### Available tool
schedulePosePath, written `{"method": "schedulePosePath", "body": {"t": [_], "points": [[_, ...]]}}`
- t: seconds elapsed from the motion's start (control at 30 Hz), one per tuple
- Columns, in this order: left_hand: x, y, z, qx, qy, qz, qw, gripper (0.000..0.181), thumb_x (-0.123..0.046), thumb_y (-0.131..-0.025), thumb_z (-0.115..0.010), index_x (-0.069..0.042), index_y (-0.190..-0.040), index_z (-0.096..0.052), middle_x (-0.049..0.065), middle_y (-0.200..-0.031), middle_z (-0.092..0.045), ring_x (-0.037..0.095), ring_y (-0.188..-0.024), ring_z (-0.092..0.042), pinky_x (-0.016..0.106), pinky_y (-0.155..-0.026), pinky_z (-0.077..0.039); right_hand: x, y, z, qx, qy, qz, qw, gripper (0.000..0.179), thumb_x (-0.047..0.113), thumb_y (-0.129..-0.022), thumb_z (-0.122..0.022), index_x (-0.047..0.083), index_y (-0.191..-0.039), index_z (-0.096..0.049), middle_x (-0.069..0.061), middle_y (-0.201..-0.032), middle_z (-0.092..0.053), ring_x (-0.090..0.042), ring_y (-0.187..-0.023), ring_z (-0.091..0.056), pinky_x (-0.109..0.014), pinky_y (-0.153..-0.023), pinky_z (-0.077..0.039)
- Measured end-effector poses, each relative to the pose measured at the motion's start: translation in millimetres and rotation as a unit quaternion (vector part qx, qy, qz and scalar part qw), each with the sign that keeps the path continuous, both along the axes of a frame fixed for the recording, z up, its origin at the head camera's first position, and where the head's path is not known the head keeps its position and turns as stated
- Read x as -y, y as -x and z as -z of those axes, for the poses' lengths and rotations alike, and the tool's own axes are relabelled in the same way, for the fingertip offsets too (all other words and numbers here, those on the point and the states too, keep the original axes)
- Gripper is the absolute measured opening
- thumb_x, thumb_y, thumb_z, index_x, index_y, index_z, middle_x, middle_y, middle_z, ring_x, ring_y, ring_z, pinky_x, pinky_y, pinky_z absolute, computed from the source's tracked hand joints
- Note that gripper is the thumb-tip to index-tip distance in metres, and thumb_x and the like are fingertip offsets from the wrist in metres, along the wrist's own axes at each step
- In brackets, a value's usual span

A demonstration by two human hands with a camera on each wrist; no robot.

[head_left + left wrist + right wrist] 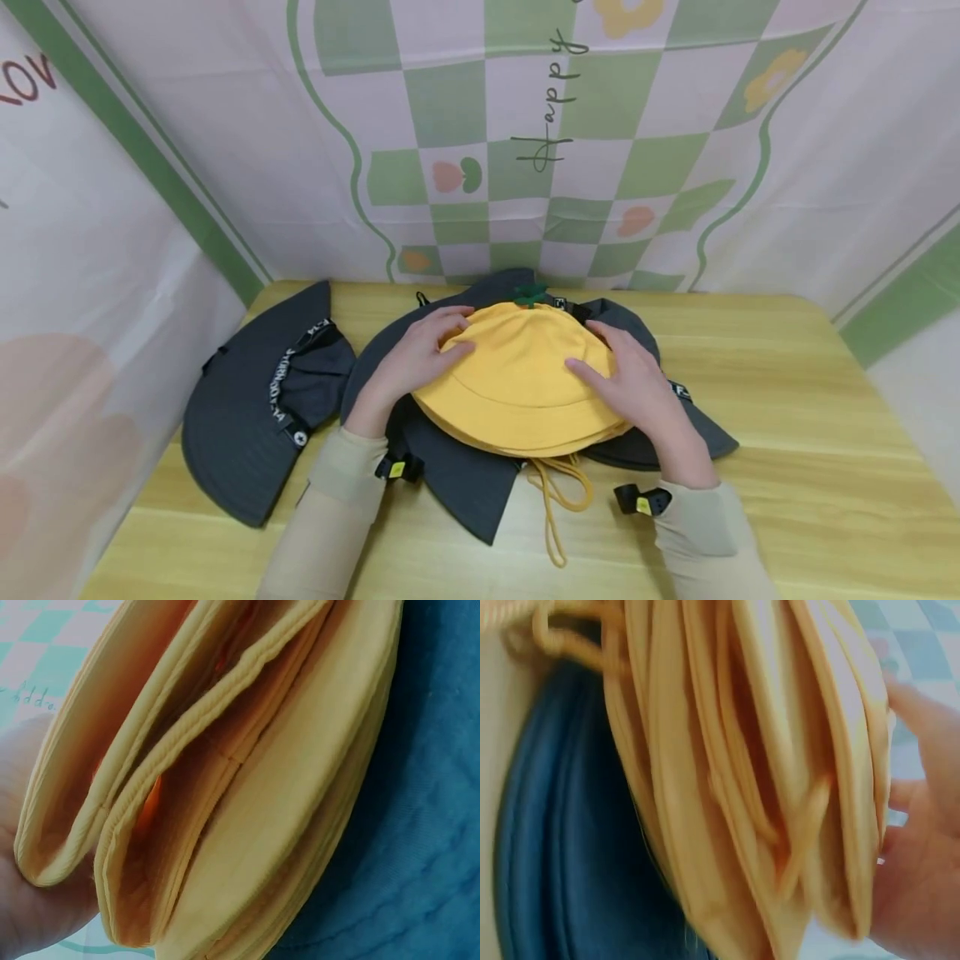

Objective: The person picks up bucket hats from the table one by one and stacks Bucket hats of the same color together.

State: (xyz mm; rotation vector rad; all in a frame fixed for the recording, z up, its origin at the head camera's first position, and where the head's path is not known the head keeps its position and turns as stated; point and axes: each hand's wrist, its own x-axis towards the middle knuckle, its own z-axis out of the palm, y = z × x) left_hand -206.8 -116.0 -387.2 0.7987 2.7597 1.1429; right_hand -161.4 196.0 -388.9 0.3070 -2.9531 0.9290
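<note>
Yellow cloth makes up the stack of round-brimmed bucket hats (517, 362), its several brims layered one inside another in both wrist views, with a green leaf-shaped trim (531, 293) at its top. The stack is between the person's two hands, above a spread of dark grey cloth hats; whether its lowest brim touches them I cannot tell. The left hand (416, 354) grips the stack's left side, thumb on the front and fingers curved over the crown. The right hand (633, 379) holds the stack's right side in the same manner, thumb toward the front.

A thin yellow cord (547, 512) trails in loops from under the stack's front edge. Crowding in below the stack, between it and the pale wood-grain tabletop (795, 375), one dark grey brim (468, 483) juts out at its front left, another dark grey brim (498, 289) rises behind it, and a dark grey hat with a lettered strap (708, 429) reaches out to its right. Well to the left of the stack lies a separate wide-brimmed dark grey hat (240, 408) with white lettering on its band. Behind the stack hangs a green-and-white checked cloth (517, 171).
</note>
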Motion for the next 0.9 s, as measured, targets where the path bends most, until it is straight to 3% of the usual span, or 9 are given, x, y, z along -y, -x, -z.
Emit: {"method": "schedulePosePath", "body": {"t": [0.17, 0.33, 0.47, 0.6, 0.7, 0.9], "points": [[0.3, 0.7, 0.9, -0.005, -0.01, -0.005, 0.9999, 0.024, -0.032, -0.101, -0.059, -0.01, -0.111, -0.064, 0.01, -0.149, -0.052, 0.031, -0.138, -0.05, 0.047, -0.112, -0.043, -12, 1.8, 3.0, 0.071, -0.02, -0.011, 0.9972, 0.09, 0.066, -0.092, -0.056, 0.009, -0.157, -0.03, -0.022, -0.156, -0.039, -0.045, -0.14, -0.039, -0.063, -0.109, -0.036], [-0.1, 1.3, 2.9, 0.004, -0.009, -0.02, 0.9998, 0.028, -0.032, -0.101, -0.061, -0.012, -0.121, -0.058, 0.01, -0.145, -0.055, 0.029, -0.135, -0.051, 0.046, -0.11, -0.044, -17, 3.6, 10.8, 0.105, -0.023, -0.033, 0.9937, 0.097, 0.066, -0.09, -0.06, 0.007, -0.158, -0.023, -0.025, -0.154, -0.04, -0.046, -0.135, -0.046, -0.061, -0.103, -0.043], [0.6, 1.1, 3.9, 0.039, 0.01, -0.06, 0.9974, 0.054, -0.045, -0.098, -0.062, -0.015, -0.14, -0.047, 0.01, -0.145, -0.054, 0.03, -0.134, -0.052, 0.047, -0.11, -0.043, -19, 4.0, 14.5, 0.102, -0.019, -0.032, 0.9941, 0.097, 0.065, -0.089, -0.062, 0.008, -0.158, -0.023, -0.026, -0.153, -0.042, -0.047, -0.133, -0.048, -0.061, -0.102, -0.043], [5.2, -0.1, 3.1, 0.098, 0.075, -0.097, 0.9876, 0.083, -0.068, -0.091, -0.057, -0.02, -0.154, -0.033, 0.014, -0.153, -0.047, 0.035, -0.138, -0.048, 0.052, -0.112, -0.041, -15, 5.1, 17.5, 0.089, -0.009, -0.03, 0.9955, 0.097, 0.063, -0.089, -0.063, 0.004, -0.156, -0.027, -0.026, -0.153, -0.042, -0.047, -0.135, -0.045, -0.062, -0.105, -0.041], [12.2, -1.3, 1.2, 0.143, 0.128, -0.088, 0.9775, 0.098, -0.079, -0.084, -0.054, -0.022, -0.158, -0.026, 0.014, -0.158, -0.041, 0.036, -0.142, -0.044, 0.053, -0.115, -0.038, -13, 5.7, 19.2, 0.087, -0.011, -0.023, 0.9959, 0.097, 0.063, -0.089, -0.064, 0.001, -0.155, -0.029, -0.028, -0.153, -0.04, -0.048, -0.136, -0.043, -0.063, -0.107, -0.039], [29.2, -3.5, -4.3, 0.192, 0.154, -0.025, 0.9688, 0.11, -0.073, -0.078, -0.067, -0.02, -0.161, -0.019, 0.01, -0.163, -0.031, 0.033, -0.149, -0.034, 0.053, -0.119, -0.032, -11, 6.4, 21.2, 0.087, -0.016, -0.011, 0.996, 0.098, 0.063, -0.088, -0.065, -0.001, -0.154, -0.03, -0.029, -0.151, -0.041, -0.049, -0.137, -0.041, -0.064, -0.108, -0.037]]}}
